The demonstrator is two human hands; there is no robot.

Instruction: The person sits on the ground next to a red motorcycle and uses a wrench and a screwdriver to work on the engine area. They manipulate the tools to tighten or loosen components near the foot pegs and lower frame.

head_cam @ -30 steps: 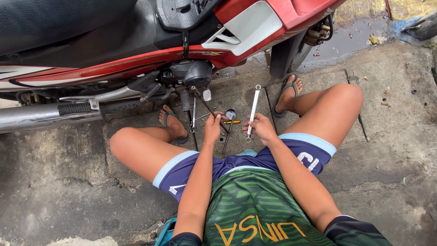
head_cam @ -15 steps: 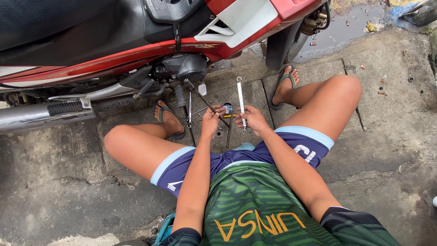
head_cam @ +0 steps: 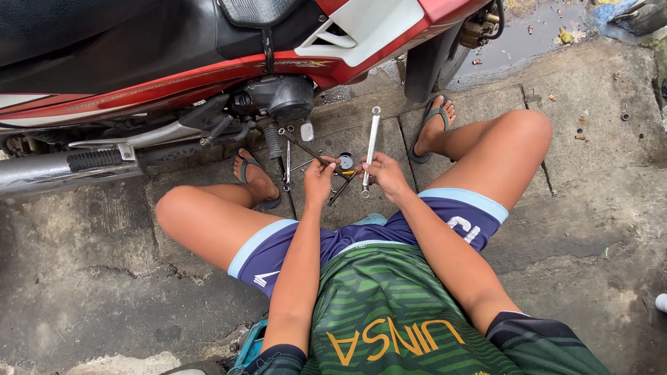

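wrench: long silver wrench (head_cam: 371, 149), upright over the concrete between the knees, lower end in the right hand (head_cam: 384, 177)
right hand: fingers closed round the wrench's lower shaft, upper ring end free and pointing at the motorbike
left hand: left hand (head_cam: 319, 179) closed on a thin dark rod-like tool (head_cam: 306, 148) that slants up toward the engine; what its far tip meets is too small to tell
small parts: a small round cap (head_cam: 346, 161) and more slim tools lie on the ground just beside both hands
motorbike: red motorbike (head_cam: 208, 76) close ahead, dark engine casing (head_cam: 281, 97) just above the tools, chrome exhaust (head_cam: 62, 167) to the left
ground: cracked wet concrete (head_cam: 590, 180), a sandalled foot on each side of the tools
step in hand: looks like picking tools for work low on the engine
next move: seems to call for lining the ring end squarely onto a fastener before any turning
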